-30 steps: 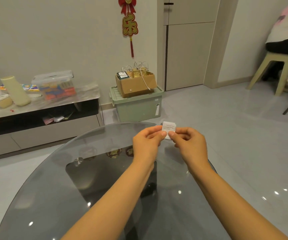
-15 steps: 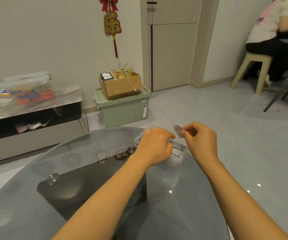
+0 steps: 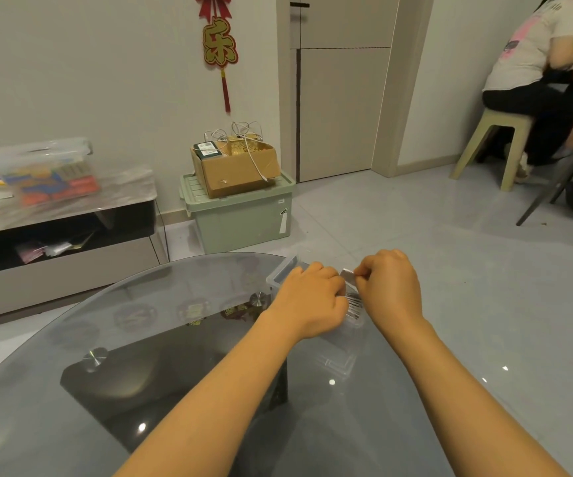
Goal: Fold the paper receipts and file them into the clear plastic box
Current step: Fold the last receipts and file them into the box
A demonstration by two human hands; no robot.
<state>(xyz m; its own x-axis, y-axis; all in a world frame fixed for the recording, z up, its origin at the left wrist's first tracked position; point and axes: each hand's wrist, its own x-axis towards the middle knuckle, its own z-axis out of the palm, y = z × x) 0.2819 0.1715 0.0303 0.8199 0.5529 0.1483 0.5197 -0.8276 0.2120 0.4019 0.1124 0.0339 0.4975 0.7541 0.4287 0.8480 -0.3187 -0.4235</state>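
Observation:
A small clear plastic box point(image 3: 279, 275) stands at the far right edge of the round glass table point(image 3: 161, 373). Several folded receipts point(image 3: 355, 309) stand filed inside it. My left hand point(image 3: 309, 301) lies curled over the box, fingers down among the filed papers. My right hand point(image 3: 390, 287) hovers just right of it, above the box, pinching a small folded white receipt point(image 3: 348, 274) between thumb and fingers. Most of the box is hidden under both hands.
A green storage bin point(image 3: 240, 215) with a cardboard box point(image 3: 236, 166) on top stands on the floor beyond the table. A low TV cabinet point(image 3: 61, 215) runs along the left wall. A person sits on a plastic stool point(image 3: 495, 146) at the far right.
Both hands have dropped from mid-air to the box. My left hand let go of the folded receipt and went into the box; my right hand carried the receipt down over it.

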